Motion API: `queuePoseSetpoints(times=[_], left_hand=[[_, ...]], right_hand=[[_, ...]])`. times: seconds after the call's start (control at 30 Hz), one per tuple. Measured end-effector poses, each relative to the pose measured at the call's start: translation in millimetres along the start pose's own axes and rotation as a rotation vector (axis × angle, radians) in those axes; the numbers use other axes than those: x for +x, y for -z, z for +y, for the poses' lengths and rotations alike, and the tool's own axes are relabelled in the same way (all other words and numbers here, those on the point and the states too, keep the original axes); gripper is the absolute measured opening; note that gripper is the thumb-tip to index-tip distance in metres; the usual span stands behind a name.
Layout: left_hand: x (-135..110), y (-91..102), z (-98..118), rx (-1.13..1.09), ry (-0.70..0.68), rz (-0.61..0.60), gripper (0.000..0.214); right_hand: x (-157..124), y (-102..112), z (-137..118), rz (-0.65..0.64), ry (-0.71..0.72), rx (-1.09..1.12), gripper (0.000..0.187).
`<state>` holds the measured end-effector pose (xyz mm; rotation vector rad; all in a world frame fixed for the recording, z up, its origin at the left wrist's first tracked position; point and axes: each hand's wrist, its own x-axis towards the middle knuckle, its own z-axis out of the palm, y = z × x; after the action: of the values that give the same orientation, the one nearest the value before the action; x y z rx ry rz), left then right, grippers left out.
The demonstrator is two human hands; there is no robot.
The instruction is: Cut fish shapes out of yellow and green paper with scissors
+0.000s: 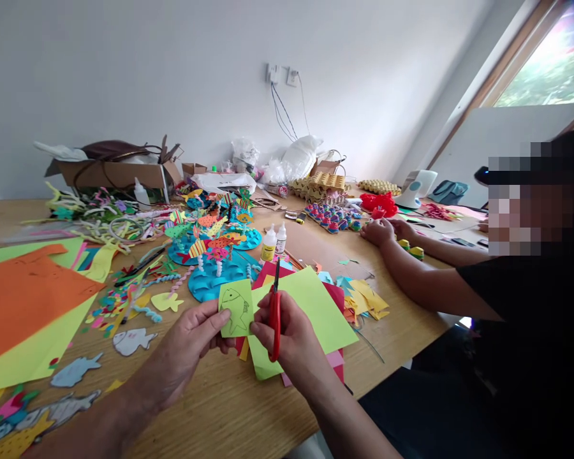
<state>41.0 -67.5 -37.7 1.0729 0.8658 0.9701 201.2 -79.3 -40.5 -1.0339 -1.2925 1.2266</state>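
Note:
My left hand [186,347] pinches a small light-green paper with a fish drawn on it [236,308], held upright above the wooden table [229,401]. My right hand [291,335] grips red-handled scissors [275,306], blades pointing up and closed, and its fingertips touch the paper's right edge. Beneath both hands lies a stack of green, red and pink paper sheets [310,306].
A person in black sits at the right, hands [379,231] on the table by small colourful pieces [332,220]. Blue foam fish displays [215,248], glue bottles [268,244], orange and green sheets [23,306], cut-out fish [131,341], a cardboard box [115,169] and bags crowd the table.

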Motion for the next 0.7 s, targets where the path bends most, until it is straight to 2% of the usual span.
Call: queuePoseSetpoints(times=[0.13, 0.4, 0.53, 0.6, 0.7], left_hand=[[1, 8.2, 8, 0.059, 0.001, -0.043, 0.025], [4, 9.5, 13, 0.142, -0.039, 0.022, 0.02], [3, 12.6, 15, 0.174, -0.093, 0.058, 0.018], [2, 13.7, 18, 0.158, -0.12, 0.076, 0.018], [1, 13.5, 22, 0.137, -0.128, 0.067, 0.017]], right_hand=[[9, -5, -8, -0.025, 0.018, 0.043, 0.022], [15, -17, -13, -0.071, 0.02, 0.053, 0.027], [1, -10, -9, -0.063, 0.054, -0.151, 0.02], [-10, -7, -6, -0.111, 0.033, -0.308, 0.023], [-22, -4, -1, -0.206, -0.004, -0.355, 0.024]])
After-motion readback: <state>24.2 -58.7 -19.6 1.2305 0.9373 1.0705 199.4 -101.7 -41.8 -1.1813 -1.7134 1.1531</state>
